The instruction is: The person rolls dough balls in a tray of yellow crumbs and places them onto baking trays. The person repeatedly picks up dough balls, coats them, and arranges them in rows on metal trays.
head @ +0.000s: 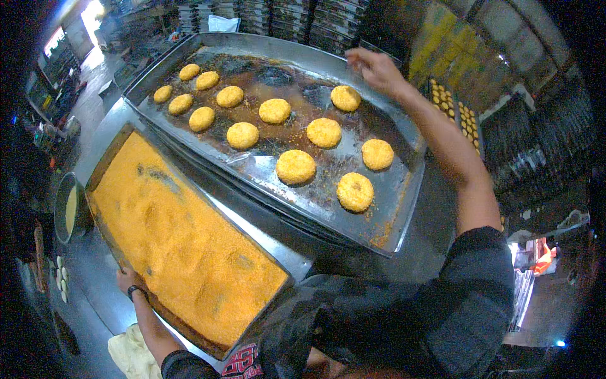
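Observation:
My left hand [129,283], with a dark band at the wrist, grips the near-left rim of a shallow rectangular metal tray [105,166] filled with orange-yellow crumbs [189,246]. Over the far rim of a large metal baking tray [303,45], my right hand [376,71] is raised with its fingers loosely curled; blur hides whether anything is in them. Several round crumb-coated dough pieces [296,167] lie spaced apart on that baking tray. One dough piece [345,98] sits just below my right hand, and another [355,192] nearest me has a small dent on top.
More trays stack beneath the baking tray. Left of the crumbs stand a metal bowl [71,208] and several pale dough pieces [62,279]. A dough mass [135,353] lies by my left forearm. Trays of coated pieces [468,123] stand at right; a person in orange [545,258] is farther off.

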Demonstrator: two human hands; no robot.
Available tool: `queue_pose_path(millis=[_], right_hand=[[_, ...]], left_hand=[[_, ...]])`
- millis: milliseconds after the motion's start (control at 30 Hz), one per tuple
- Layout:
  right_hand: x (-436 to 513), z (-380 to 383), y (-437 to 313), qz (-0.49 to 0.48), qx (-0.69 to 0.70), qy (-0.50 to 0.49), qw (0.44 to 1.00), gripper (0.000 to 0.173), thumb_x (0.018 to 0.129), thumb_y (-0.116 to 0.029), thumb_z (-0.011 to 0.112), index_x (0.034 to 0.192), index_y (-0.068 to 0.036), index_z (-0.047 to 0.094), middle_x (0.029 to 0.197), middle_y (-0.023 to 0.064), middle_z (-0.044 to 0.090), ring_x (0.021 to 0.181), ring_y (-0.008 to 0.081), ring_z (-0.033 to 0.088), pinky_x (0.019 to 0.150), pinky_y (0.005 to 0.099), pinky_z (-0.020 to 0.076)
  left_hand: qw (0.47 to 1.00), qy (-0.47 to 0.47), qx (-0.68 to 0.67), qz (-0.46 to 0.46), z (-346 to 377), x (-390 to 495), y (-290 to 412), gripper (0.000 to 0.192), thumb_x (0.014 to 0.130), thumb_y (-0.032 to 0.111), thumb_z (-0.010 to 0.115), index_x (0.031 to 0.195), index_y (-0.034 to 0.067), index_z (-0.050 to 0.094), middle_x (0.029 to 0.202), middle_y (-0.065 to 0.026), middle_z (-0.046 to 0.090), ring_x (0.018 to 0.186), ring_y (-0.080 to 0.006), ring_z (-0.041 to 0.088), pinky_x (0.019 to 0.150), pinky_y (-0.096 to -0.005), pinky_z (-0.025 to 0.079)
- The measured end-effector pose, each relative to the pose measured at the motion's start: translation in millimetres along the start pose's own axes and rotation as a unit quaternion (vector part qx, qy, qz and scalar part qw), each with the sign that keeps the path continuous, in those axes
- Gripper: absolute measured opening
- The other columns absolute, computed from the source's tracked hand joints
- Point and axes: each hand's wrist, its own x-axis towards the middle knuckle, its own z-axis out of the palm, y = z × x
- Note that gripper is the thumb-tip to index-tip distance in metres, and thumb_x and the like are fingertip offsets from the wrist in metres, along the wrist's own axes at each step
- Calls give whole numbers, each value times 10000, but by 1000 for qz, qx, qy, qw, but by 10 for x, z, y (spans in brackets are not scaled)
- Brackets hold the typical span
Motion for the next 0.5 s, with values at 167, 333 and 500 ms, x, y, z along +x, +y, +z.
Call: queue_pose_path(millis=[167,333,500], right_hand=[[578,450,148,-44,40,-74,995,404,957,-328,451,1280,-93,508,1169,148,596,1088,275,567,960,360,428],[469,1157,-432,-91,-40,-259,961,651,958,-496,329,1437,-59,267,1496,201,218,1382,351,209,1134,429,173],[516,1276,-895,-97,6,-231,968,724,916,-528,378,1454,-67,231,1472,210,276,1383,343,218,1142,435,157]], left_hand=[[999,-12,15,26,336,100,-26,375,845,346,488,923,10,634,914,-258,645,861,-441,607,751,-504,468],[1000,-5,-3,2,183,154,76,361,860,349,486,914,21,627,894,-251,646,842,-442,603,744,-504,467],[1000,5,11,22,124,632,-688,323,857,318,503,889,18,621,882,-250,634,843,-424,599,740,-508,460]])
